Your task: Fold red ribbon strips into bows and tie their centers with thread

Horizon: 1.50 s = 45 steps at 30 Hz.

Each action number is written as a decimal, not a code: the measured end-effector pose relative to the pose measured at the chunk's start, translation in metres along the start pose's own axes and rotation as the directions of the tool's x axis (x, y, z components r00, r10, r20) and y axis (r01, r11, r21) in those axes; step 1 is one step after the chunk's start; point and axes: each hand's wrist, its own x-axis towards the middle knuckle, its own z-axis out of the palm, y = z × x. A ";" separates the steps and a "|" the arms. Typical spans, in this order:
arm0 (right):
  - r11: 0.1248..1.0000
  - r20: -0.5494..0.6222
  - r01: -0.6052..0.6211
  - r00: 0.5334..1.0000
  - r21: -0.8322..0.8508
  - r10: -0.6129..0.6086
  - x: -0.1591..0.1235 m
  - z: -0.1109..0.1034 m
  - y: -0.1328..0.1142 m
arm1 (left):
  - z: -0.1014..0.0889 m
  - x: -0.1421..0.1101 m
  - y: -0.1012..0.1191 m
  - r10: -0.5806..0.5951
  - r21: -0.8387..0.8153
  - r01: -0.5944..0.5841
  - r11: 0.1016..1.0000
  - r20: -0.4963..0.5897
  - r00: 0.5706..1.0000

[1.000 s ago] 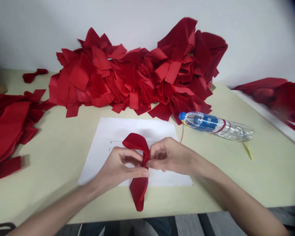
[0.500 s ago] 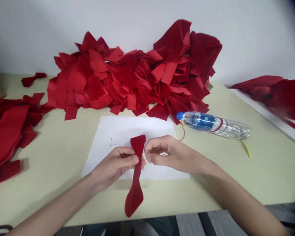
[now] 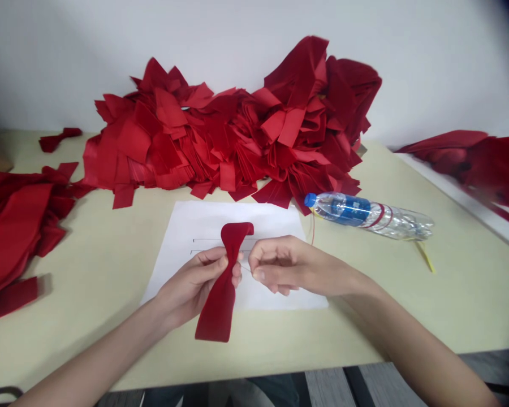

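I hold the red ribbon (image 3: 216,311) partly over the paper (image 3: 275,217), its long axis slanting from the table's (image 3: 407,311) near edge toward the far edge, top leaning right. My left hand (image 3: 190,282) clamps its narrow waist, thumb in front; my right hand (image 3: 286,263) pinches a thin strand (image 3: 246,268), needle or thread, I cannot tell. Both angle inward.

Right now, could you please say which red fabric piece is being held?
The narrow-waisted red fabric strip pinched in the left hand; the long red fabric heap and the bow-shaped red piece far left lie on the pale table, untouched.
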 end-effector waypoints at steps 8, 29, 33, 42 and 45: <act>0.998 0.100 -0.045 0.994 0.033 0.041 0.008 0.001 0.006 | 0.006 -0.002 0.000 -0.026 0.037 0.024 0.999 0.061 0.998; 0.815 0.433 0.288 0.900 -0.502 -0.052 0.032 -0.007 -0.022 | 0.025 -0.005 -0.006 -0.469 0.331 0.426 0.842 0.057 0.882; 0.409 0.307 0.305 0.950 -0.860 -0.061 0.020 0.006 -0.054 | 0.019 -0.003 -0.006 -0.332 0.297 0.333 0.895 -0.058 0.942; 0.437 -0.108 0.042 0.944 -0.898 -0.313 -0.027 0.029 -0.039 | 0.020 -0.005 0.002 -0.095 0.001 0.096 0.995 -0.115 0.989; 0.728 -0.267 -0.010 0.934 -0.686 -0.238 -0.031 0.026 -0.026 | 0.018 -0.006 0.001 -0.008 -0.014 0.009 1.000 0.031 0.999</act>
